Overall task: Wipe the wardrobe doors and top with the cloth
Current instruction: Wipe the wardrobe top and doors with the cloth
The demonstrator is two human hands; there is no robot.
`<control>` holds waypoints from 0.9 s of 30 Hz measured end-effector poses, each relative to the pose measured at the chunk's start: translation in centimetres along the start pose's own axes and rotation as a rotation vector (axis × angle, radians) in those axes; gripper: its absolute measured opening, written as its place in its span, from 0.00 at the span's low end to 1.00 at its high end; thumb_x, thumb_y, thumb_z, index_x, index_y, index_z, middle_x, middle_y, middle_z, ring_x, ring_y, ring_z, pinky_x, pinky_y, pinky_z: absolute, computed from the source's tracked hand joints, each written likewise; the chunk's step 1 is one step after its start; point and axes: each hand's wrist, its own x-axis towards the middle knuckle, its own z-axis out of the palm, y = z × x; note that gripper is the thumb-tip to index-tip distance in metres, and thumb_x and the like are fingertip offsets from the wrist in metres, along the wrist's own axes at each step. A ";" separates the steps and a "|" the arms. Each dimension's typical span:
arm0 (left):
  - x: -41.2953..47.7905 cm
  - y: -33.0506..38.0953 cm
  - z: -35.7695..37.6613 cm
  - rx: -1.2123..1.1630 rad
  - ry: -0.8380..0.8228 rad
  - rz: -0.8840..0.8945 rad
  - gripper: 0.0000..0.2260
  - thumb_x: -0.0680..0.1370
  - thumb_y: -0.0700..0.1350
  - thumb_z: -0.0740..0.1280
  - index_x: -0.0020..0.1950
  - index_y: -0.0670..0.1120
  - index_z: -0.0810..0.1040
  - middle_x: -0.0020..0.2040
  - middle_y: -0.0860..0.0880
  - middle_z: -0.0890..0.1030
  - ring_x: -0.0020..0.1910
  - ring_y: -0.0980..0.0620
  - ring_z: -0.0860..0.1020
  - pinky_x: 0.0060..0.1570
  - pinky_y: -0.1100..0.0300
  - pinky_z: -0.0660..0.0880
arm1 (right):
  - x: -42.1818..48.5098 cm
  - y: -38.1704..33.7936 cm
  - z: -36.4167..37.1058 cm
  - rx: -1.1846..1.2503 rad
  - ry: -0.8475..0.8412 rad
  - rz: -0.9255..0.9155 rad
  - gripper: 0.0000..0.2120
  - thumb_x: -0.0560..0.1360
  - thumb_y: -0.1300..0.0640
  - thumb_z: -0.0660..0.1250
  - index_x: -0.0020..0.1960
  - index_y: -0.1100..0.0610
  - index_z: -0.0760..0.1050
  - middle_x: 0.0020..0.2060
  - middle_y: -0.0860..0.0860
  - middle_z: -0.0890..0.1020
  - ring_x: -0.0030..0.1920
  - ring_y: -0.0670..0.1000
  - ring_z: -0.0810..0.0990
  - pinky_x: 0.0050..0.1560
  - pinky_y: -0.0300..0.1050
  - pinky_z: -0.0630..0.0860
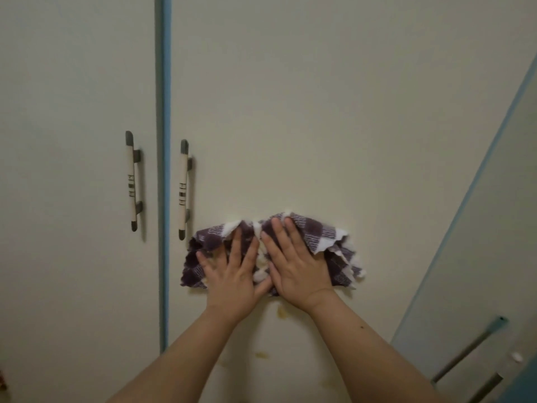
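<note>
A purple-and-white checked cloth (337,254) lies bunched flat against the cream wardrobe door (305,112) on the right of the centre seam. My left hand (232,277) presses its left half with fingers spread and straight. My right hand (296,266) presses the right half the same way, thumbs nearly touching. A fold of cloth laps over the outer edge of my right hand. Yellowish smears (282,311) mark the door just below the cloth and lower down.
The left cream door (72,141) meets the right one at a blue-edged seam (164,170). Each door carries a vertical bar handle: left handle (132,181), right handle (183,189). At the right, another door or panel (479,271) with a blue edge and metal bars slants away.
</note>
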 end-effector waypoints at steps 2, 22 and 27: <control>-0.1 -1.9 -0.2 -0.015 -0.015 -0.015 0.40 0.69 0.65 0.53 0.74 0.55 0.36 0.74 0.54 0.31 0.71 0.40 0.50 0.58 0.28 0.41 | 1.0 -1.6 0.6 0.015 -0.029 -0.001 0.26 0.74 0.52 0.56 0.71 0.55 0.60 0.71 0.53 0.59 0.75 0.51 0.42 0.45 0.49 0.78; 0.1 -0.2 0.4 -0.072 0.015 -0.040 0.43 0.69 0.69 0.51 0.74 0.49 0.36 0.73 0.42 0.29 0.70 0.30 0.47 0.53 0.21 0.52 | 0.3 0.4 -1.2 -0.071 -0.067 -0.142 0.23 0.76 0.52 0.57 0.70 0.54 0.66 0.70 0.52 0.65 0.70 0.48 0.61 0.33 0.44 0.76; -0.5 4.3 1.4 -0.017 0.012 0.016 0.42 0.70 0.69 0.49 0.75 0.46 0.39 0.74 0.39 0.34 0.66 0.29 0.62 0.52 0.22 0.56 | -3.6 4.1 -1.3 -0.037 -0.065 -0.098 0.23 0.78 0.51 0.53 0.72 0.55 0.61 0.72 0.53 0.57 0.75 0.49 0.49 0.32 0.43 0.76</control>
